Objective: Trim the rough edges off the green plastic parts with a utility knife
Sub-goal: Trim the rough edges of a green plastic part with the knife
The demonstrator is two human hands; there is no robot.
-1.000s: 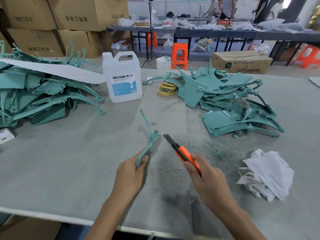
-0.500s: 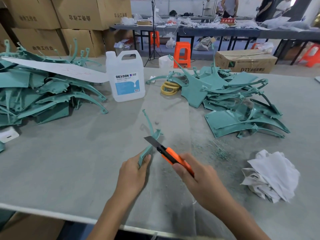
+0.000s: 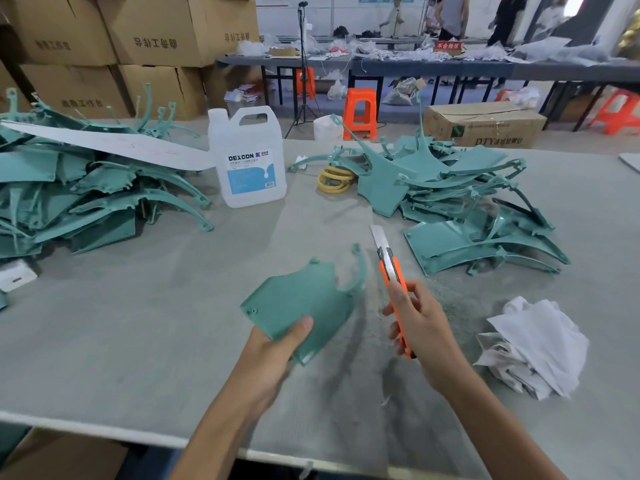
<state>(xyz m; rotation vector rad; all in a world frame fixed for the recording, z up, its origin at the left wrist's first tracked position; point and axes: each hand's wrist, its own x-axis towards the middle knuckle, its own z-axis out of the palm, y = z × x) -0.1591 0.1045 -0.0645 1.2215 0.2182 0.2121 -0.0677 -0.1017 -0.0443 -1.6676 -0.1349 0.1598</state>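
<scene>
On the grey felt table [image 3: 104,341], far left, lay a heap of thin, curved green plastic parts [image 3: 86,202]. At centre was one flat, glossy green panel [image 3: 304,303], its long axis running near-left to far-right and its curved prong pointing away. The left hand [image 3: 273,355] pinched its near edge, thumb on top. To the right, the right hand [image 3: 422,327] curled round an orange utility knife [image 3: 391,271], its extended blade pointing away. Far right lay a crumpled white cloth [image 3: 533,348].

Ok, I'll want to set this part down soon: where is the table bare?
Bare table lies left of the left hand, in front of the left pile. Another sits between the jug and the held part. The right is crowded: right pile, shavings, rag.
</scene>
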